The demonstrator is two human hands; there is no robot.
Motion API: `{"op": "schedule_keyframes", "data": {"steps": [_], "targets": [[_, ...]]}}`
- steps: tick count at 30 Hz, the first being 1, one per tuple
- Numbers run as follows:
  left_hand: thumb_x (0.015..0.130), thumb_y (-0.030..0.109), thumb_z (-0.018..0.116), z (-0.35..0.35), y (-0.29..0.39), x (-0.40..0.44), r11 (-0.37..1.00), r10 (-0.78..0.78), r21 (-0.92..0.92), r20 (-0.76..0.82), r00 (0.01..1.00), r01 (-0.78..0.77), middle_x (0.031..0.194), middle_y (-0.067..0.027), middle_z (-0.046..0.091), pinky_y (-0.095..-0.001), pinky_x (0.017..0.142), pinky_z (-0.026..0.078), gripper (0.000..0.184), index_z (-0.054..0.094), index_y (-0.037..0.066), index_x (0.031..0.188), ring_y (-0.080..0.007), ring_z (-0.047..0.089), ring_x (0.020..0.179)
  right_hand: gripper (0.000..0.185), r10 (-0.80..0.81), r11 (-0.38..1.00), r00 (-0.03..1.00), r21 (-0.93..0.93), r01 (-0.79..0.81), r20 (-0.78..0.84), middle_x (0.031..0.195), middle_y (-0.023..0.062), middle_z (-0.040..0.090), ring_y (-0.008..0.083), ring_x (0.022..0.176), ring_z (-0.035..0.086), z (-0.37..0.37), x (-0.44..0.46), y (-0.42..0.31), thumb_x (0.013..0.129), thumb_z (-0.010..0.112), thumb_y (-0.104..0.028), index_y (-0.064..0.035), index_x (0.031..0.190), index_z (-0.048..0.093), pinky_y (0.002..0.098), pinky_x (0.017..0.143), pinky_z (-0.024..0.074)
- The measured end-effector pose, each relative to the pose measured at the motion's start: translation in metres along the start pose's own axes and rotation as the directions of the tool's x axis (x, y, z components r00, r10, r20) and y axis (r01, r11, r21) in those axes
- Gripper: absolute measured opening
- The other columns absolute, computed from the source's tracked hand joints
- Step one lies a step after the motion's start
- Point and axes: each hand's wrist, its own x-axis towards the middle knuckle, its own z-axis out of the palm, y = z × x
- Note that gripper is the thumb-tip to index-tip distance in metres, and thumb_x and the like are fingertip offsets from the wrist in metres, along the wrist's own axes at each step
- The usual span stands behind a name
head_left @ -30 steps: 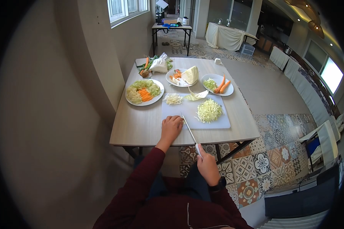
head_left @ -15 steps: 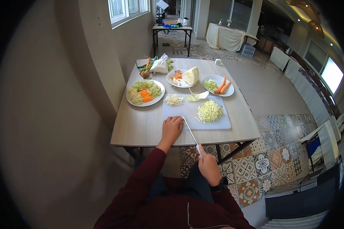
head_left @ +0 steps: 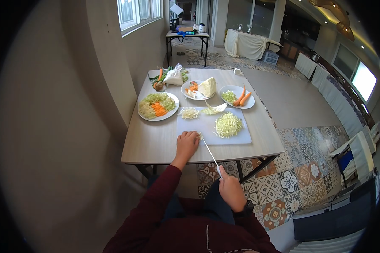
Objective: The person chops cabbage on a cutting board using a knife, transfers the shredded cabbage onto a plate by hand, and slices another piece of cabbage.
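My right hand is wrapped round the white handle of a kitchen knife, whose thin blade points away toward my left fingertips. On the near left part of the white cutting board, my left hand presses down with curled fingers. A small pale piece of cabbage shows at its fingertips beside the blade; most of it is hidden. A large heap of shredded cabbage sits on the board's right side. Behind lie a smaller pile of shreds and a loose cabbage leaf.
Left of the board is a plate of shredded vegetables. Farther back, one plate holds a cabbage wedge, another carrots and shreds. A plastic bag with greens lies at the back left. The wall stands close on the left.
The view has shifted slightly. The knife's handle is a little lower, and its tip stays close to my left fingertips. Both hands keep their grip.
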Motion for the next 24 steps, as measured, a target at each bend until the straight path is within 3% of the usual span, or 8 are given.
{"op": "schedule_keyframes", "data": {"steps": [5,8,11,14,20,23,24], "targets": [[0.082,0.015,0.067,0.001,-0.001,-0.001,1.0,0.0,-0.009,0.003,1.0,0.0,0.108,0.0003,0.069,-0.0412,0.088,0.042,0.015,0.068,0.013,0.097,-0.0239,0.059,0.104,0.046,-0.024,0.997,0.999,0.074,0.027,-0.032,0.077,0.0288,0.063,0.0447,0.075,0.063,0.024,0.021,0.016,0.089,0.055,-0.006,-0.0005,0.134,0.053,0.0524,0.069,0.05],[0.081,0.015,0.068,0.001,0.0,0.0,1.0,0.002,-0.03,-0.013,1.0,-0.003,0.105,0.001,0.069,-0.0418,0.089,0.041,0.013,0.067,0.013,0.094,-0.0238,0.058,0.102,0.048,-0.029,0.992,0.998,0.125,0.036,-0.058,0.079,0.0287,0.063,0.0443,0.077,0.063,0.019,0.024,0.023,0.088,0.057,-0.005,-0.0012,0.135,0.053,0.0475,0.07,0.051],[0.081,0.015,0.067,0.0,0.001,0.001,1.0,0.005,-0.029,-0.011,1.0,-0.006,0.105,0.0009,0.068,-0.0419,0.089,0.041,0.013,0.067,0.013,0.094,-0.024,0.058,0.102,0.048,0.009,0.975,0.999,0.22,-0.001,-0.033,0.089,0.0301,0.065,0.0442,0.085,0.064,0.006,0.019,0.026,0.088,0.058,-0.006,-0.0019,0.135,0.054,0.0438,0.075,0.0524],[0.081,0.014,0.067,-0.001,0.001,0.0,1.0,0.002,-0.017,0.005,1.0,-0.002,0.108,0.0004,0.068,-0.0415,0.089,0.042,0.015,0.067,0.013,0.096,-0.0239,0.058,0.104,0.046,-0.05,0.973,0.993,0.217,0.072,-0.106,0.083,0.0293,0.063,0.0441,0.08,0.063,0.007,0.018,0.038,0.087,0.057,-0.006,-0.0011,0.133,0.055,0.0492,0.073,0.0493],[0.081,0.013,0.066,-0.003,0.001,0.0,1.0,0.01,-0.006,0.024,1.0,-0.01,0.112,-0.0003,0.068,-0.0412,0.09,0.042,0.017,0.067,0.013,0.098,-0.0239,0.058,0.106,0.046,0.031,0.982,0.988,0.189,-0.002,-0.148,0.089,0.0306,0.064,0.0435,0.086,0.064,0.007,0.021,0.034,0.088,0.058,-0.007,-0.003,0.133,0.056,0.0475,0.074,0.0499],[0.081,0.014,0.066,-0.002,0.001,0.0,0.999,0.032,-0.017,-0.022,0.999,-0.032,0.107,0.0003,0.068,-0.0415,0.088,0.042,0.015,0.066,0.012,0.096,-0.0238,0.058,0.102,0.044,0.127,0.974,0.988,0.202,-0.107,-0.087,0.109,0.0298,0.063,0.0435,0.1,0.063,-0.001,0.024,0.029,0.089,0.057,-0.007,-0.0046,0.133,0.057,0.0413,0.084,0.0516],[0.081,0.014,0.066,-0.001,0.0,0.0,0.999,0.03,-0.024,-0.022,0.999,-0.031,0.107,0.0005,0.068,-0.0414,0.088,0.042,0.015,0.067,0.012,0.096,-0.0237,0.058,0.102,0.044,0.126,0.974,0.987,0.201,-0.104,-0.098,0.109,0.0299,0.063,0.0435,0.099,0.063,-0.001,0.024,0.03,0.089,0.057,-0.006,-0.0046,0.133,0.057,0.0411,0.083,0.0516]]}}
